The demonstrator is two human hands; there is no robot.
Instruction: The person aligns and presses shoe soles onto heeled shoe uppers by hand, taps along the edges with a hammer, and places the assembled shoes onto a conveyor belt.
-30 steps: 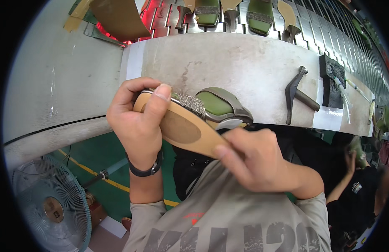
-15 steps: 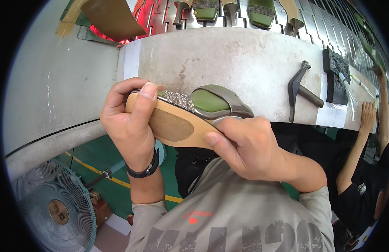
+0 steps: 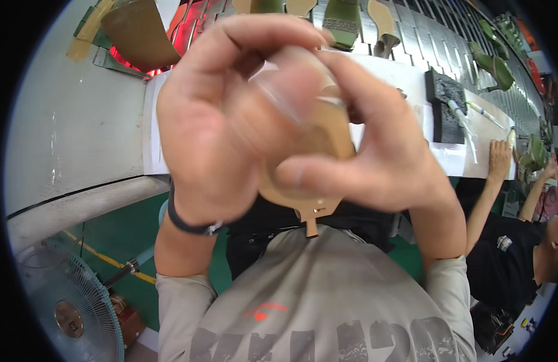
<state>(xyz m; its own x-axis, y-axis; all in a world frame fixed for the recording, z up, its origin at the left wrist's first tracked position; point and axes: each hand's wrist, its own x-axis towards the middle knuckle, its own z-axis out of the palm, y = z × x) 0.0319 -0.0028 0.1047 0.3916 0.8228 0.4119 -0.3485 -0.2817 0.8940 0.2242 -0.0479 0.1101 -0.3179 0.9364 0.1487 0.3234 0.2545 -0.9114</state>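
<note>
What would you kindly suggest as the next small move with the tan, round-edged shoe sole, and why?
Perhaps steady the tan, round-edged shoe sole with the bare right hand: its thumb lies across it, while the blurred left hand partly covers it.

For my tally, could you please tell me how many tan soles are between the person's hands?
1: the tan sole, between the left hand and right hand, which partly cover it and may hide others.

Left hand point(image 3: 209, 127) raised (thumb point(image 3: 291, 93) blurred), fingers point(image 3: 255, 29) arched, right hand point(image 3: 384, 151) beside it, thumb pointing left
</note>
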